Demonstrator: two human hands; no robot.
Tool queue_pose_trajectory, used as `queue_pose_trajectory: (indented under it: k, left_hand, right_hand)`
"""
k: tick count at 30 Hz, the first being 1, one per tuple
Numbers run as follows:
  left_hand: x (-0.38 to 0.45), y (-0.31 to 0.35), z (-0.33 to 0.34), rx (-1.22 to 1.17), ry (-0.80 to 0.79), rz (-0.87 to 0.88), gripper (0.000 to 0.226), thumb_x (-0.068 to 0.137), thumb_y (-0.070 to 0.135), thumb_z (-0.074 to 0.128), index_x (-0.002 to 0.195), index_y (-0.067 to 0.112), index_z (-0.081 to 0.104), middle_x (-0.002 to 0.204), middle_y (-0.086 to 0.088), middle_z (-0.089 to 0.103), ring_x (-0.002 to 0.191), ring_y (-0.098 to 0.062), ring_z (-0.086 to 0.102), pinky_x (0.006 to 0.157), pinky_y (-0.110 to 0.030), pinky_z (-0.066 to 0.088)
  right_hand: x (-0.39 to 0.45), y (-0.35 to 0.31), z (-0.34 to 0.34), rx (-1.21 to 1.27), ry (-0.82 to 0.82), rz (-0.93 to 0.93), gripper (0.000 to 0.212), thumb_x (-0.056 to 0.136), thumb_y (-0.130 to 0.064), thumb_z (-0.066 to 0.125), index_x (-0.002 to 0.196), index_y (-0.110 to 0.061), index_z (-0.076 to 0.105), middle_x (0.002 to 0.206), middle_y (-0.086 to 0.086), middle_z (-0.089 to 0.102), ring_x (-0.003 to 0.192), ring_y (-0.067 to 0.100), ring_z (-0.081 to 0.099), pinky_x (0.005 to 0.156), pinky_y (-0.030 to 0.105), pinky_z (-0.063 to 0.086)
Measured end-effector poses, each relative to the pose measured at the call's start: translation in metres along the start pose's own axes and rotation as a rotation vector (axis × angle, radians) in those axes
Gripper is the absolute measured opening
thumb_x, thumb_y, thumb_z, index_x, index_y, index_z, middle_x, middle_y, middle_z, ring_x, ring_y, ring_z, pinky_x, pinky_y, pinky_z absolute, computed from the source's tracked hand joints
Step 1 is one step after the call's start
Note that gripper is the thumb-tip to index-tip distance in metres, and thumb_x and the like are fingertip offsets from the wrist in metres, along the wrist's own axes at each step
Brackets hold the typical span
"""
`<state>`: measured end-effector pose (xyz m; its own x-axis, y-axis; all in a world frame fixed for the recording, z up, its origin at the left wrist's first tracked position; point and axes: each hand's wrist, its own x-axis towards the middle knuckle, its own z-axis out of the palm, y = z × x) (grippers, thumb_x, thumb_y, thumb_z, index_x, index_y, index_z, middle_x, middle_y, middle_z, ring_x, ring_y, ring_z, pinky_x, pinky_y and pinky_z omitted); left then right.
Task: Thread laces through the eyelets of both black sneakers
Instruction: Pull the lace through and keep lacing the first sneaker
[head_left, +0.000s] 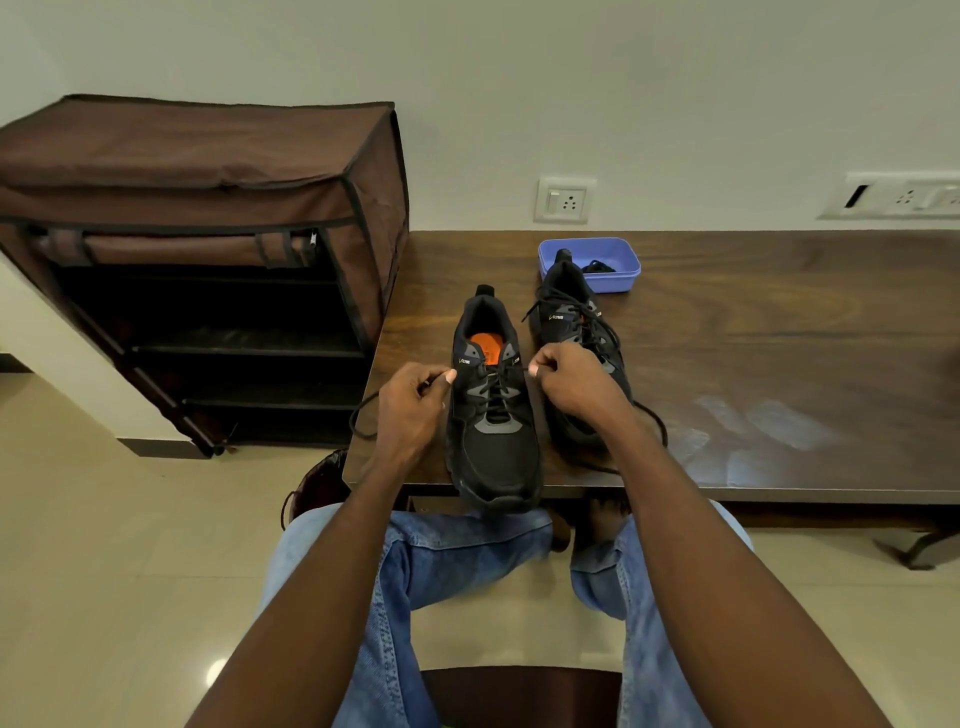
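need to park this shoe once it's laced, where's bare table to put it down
Free: the wide stretch of table right of the right sneaker, and behind the near sneaker by the shoe rack. Crowded: between the sneakers and around the blue tub.

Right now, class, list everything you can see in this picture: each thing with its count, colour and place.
sneakers: two, black, on the table's near left end, side by side
laces: black, crossing both sneakers
tub: one, blue, behind the right sneaker, dark item inside
table: one, dark wood, against the wall
shoe rack: one, brown fabric, left of table
wall sockets: two, white, above table
left hand: pinching a lace end
right hand: pinching the other end
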<state>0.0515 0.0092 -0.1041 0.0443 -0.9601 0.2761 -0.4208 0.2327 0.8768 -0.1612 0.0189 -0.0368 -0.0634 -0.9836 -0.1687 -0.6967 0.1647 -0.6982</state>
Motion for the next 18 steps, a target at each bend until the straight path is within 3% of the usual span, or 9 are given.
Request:
queue_pose_trajectory:
  k: [4, 6, 8, 10, 12, 14, 15, 18]
  left_hand:
    - [-0.002, -0.004, -0.002, 0.01, -0.006, 0.013, 0.012, 0.094, 0.022, 0.067, 0.095, 0.034, 0.068, 0.095, 0.003, 0.068, 0.086, -0.019, 0.065, 0.078, -0.048, 0.058]
    - [-0.002, -0.006, -0.003, 0.056, 0.028, 0.0, 0.017, 0.094, 0.022, 0.067, 0.111, 0.024, 0.068, 0.11, 0.003, 0.064, 0.096, -0.015, 0.063, 0.083, -0.037, 0.057]
    - [-0.001, -0.003, -0.005, 0.037, 0.076, -0.077, 0.021, 0.094, 0.021, 0.067, 0.114, 0.017, 0.067, 0.11, 0.001, 0.065, 0.093, -0.012, 0.064, 0.077, -0.026, 0.056]
    - [-0.003, 0.006, -0.006, -0.203, 0.06, -0.235, 0.013, 0.096, 0.016, 0.064, 0.104, 0.007, 0.068, 0.088, -0.003, 0.069, 0.072, -0.011, 0.066, 0.059, -0.022, 0.055]
    - [-0.006, 0.016, -0.008, -0.558, -0.082, -0.351, 0.014, 0.099, 0.01, 0.057, 0.095, 0.002, 0.067, 0.077, -0.004, 0.07, 0.062, -0.012, 0.064, 0.051, -0.022, 0.051]
    - [-0.012, 0.024, -0.012, -0.821, -0.328, -0.38, 0.018, 0.097, 0.009, 0.053, 0.1, 0.0, 0.068, 0.091, -0.01, 0.074, 0.074, -0.017, 0.069, 0.06, -0.025, 0.055]
    - [-0.015, 0.026, -0.013, -0.917, -0.458, -0.38, 0.023, 0.095, 0.01, 0.054, 0.108, -0.002, 0.068, 0.103, -0.015, 0.073, 0.089, -0.021, 0.071, 0.072, -0.028, 0.058]
    - [-0.022, 0.027, -0.015, -1.122, -0.803, -0.395, 0.051, 0.089, 0.011, 0.062, 0.137, -0.004, 0.053, 0.141, -0.029, 0.052, 0.133, -0.038, 0.05, 0.112, -0.042, 0.043]
  right_hand:
    - [-0.003, -0.003, -0.004, 0.036, 0.023, 0.018, 0.013, 0.098, -0.011, 0.053, 0.091, -0.018, 0.061, 0.086, 0.002, 0.064, 0.083, 0.019, 0.06, 0.076, 0.038, 0.05]
    - [-0.008, -0.005, -0.011, 0.148, -0.015, 0.015, 0.012, 0.097, -0.008, 0.056, 0.098, -0.017, 0.063, 0.079, 0.001, 0.063, 0.071, 0.013, 0.059, 0.066, 0.03, 0.05]
    - [-0.016, -0.008, -0.023, 0.28, -0.096, 0.005, 0.015, 0.098, -0.005, 0.055, 0.104, -0.009, 0.068, 0.075, 0.004, 0.065, 0.057, 0.008, 0.053, 0.057, 0.022, 0.044]
    - [-0.023, -0.007, -0.033, 0.458, -0.264, -0.046, 0.02, 0.1, -0.002, 0.05, 0.109, -0.001, 0.069, 0.085, 0.012, 0.072, 0.06, 0.013, 0.059, 0.06, 0.024, 0.045]
    - [-0.029, -0.006, -0.039, 0.634, -0.446, -0.098, 0.026, 0.099, 0.003, 0.048, 0.12, 0.003, 0.064, 0.108, 0.019, 0.073, 0.082, 0.023, 0.07, 0.071, 0.028, 0.055]
    - [-0.032, -0.008, -0.039, 0.715, -0.524, -0.157, 0.03, 0.096, 0.005, 0.053, 0.125, 0.004, 0.061, 0.117, 0.022, 0.07, 0.101, 0.033, 0.07, 0.083, 0.034, 0.059]
    - [-0.033, -0.011, -0.037, 0.693, -0.499, -0.191, 0.03, 0.094, 0.004, 0.058, 0.124, 0.003, 0.063, 0.115, 0.022, 0.071, 0.103, 0.036, 0.069, 0.085, 0.036, 0.058]
    - [-0.037, -0.019, -0.026, 0.503, -0.263, -0.285, 0.02, 0.09, -0.001, 0.067, 0.109, -0.002, 0.072, 0.1, 0.017, 0.075, 0.095, 0.021, 0.07, 0.09, 0.032, 0.055]
